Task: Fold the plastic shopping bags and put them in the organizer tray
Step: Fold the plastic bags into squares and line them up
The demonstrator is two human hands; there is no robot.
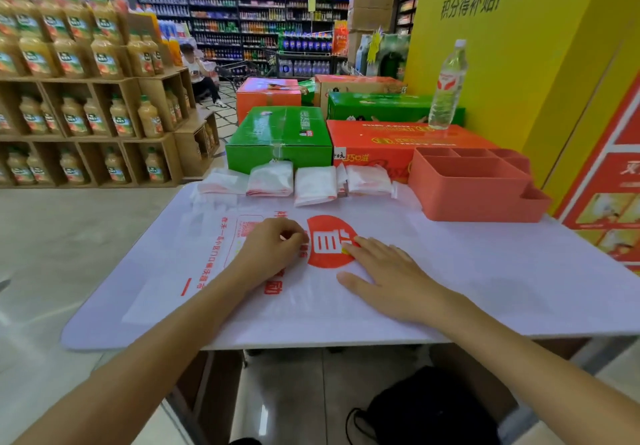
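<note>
Centrally, the right hand (388, 271) lies open and flat, palm down, on a white plastic bag (277, 271) spread across the white table (519, 288). The left hand (273, 248), fingers curled, pinches the film beside a red round logo (329, 242). Beyond them, a row of folded bags (294, 181) lines the far edge, just beside the empty coral organizer tray (478, 188) at the far right. Thin film probably slides on the smooth top, so a crooked fold is the risk. The bag's left end lies near the table's left edge. Bare tabletop stays open to the right; cartons (280, 136) crowd the back.
</note>
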